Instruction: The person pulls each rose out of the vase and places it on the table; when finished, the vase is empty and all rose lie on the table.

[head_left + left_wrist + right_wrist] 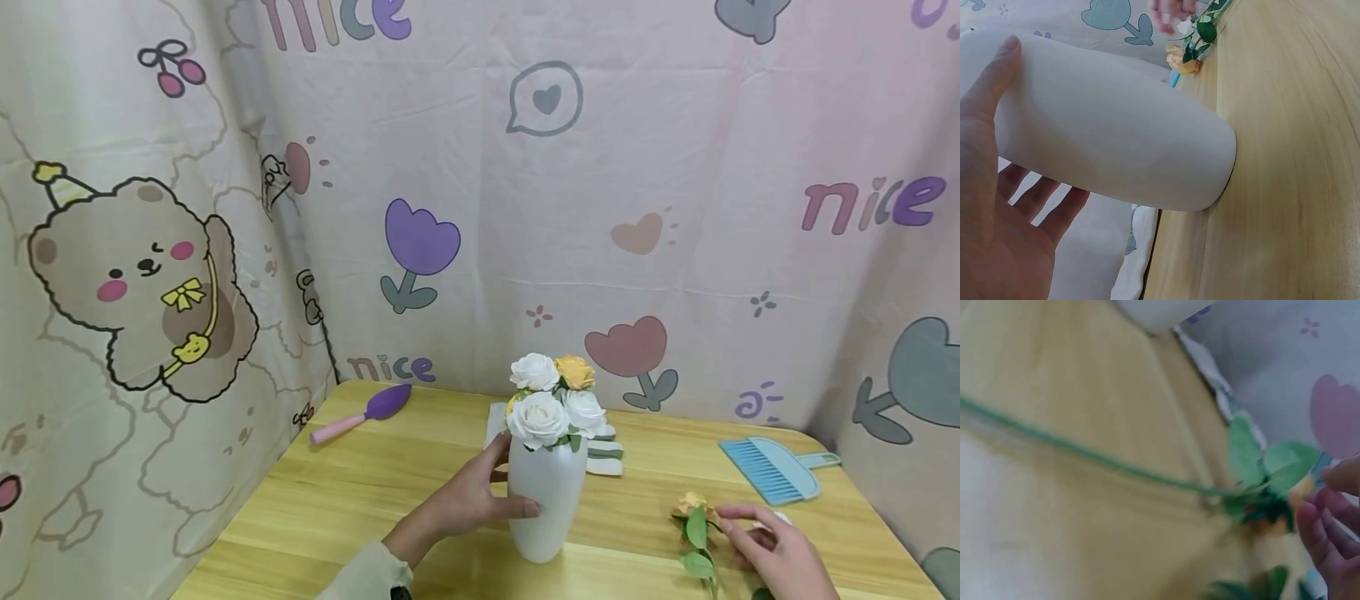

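Observation:
My left hand grips a white vase, thumb across its front and fingers behind. In the left wrist view the vase leans, its base edge on the table. White roses and a yellow rose fill its mouth. A loose yellow-orange rose with a green stem and leaves lies at the right. Beside its bloom is my right hand, fingers loosely bent; whether the fingertips touch the petals is unclear. Another white rose is partly hidden behind that hand.
A purple trowel with a pink handle lies at the back left. Behind the vase is a striped cloth item, partly covered. A blue brush lies at the back right. Printed curtains enclose the wooden table.

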Action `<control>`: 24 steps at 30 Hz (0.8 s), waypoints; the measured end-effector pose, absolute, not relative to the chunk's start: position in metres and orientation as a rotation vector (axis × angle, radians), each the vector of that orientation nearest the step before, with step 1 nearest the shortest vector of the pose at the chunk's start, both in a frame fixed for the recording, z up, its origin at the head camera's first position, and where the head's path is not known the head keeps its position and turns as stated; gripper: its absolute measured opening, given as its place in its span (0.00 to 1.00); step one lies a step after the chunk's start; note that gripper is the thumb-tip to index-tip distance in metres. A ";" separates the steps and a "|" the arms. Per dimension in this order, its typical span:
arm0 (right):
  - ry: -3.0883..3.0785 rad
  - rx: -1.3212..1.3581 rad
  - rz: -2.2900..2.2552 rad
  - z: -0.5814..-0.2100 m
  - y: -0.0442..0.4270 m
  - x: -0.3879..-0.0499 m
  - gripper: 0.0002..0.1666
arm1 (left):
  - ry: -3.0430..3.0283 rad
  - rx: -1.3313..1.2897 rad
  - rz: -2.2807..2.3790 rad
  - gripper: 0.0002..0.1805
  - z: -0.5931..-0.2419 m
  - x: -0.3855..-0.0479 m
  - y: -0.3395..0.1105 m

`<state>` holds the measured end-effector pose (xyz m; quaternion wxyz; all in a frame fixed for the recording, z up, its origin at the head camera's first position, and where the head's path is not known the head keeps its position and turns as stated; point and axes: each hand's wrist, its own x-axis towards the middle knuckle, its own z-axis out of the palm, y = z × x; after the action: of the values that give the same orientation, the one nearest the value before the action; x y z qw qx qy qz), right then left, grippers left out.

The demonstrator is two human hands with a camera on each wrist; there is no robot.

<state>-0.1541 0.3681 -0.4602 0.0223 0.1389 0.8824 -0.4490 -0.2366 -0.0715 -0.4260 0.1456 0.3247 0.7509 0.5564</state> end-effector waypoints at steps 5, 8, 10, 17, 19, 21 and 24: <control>2.810 0.306 -1.495 -0.422 0.349 -0.153 0.34 | 2.168 0.927 1.602 0.55 -0.426 -0.237 -0.071; 2.933 0.091 -1.568 -0.399 0.324 -0.151 0.26 | 2.170 0.916 1.603 0.55 -0.425 -0.237 -0.071; 2.999 -0.105 -1.617 -0.383 0.305 -0.151 0.19 | 2.171 0.911 1.605 0.55 -0.425 -0.236 -0.071; 2.863 -0.720 -1.816 -0.349 0.248 -0.159 0.09 | 2.162 0.901 1.609 0.55 -0.425 -0.236 -0.073; 2.806 -0.835 -1.838 -0.347 0.236 -0.163 0.10 | 2.162 0.901 1.607 0.55 -0.426 -0.237 -0.072; 2.778 -0.916 -1.837 -0.347 0.227 -0.167 0.12 | 2.160 0.904 1.609 0.55 -0.426 -0.237 -0.072; 2.807 -0.976 -1.786 -0.348 0.216 -0.172 0.15 | 2.155 0.909 1.614 0.55 -0.426 -0.237 -0.072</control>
<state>-0.1716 0.2163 -0.3482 -0.1620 -0.2778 0.7988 -0.5084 -0.2375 -0.0721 -0.4257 0.1493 0.3163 0.7498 0.5617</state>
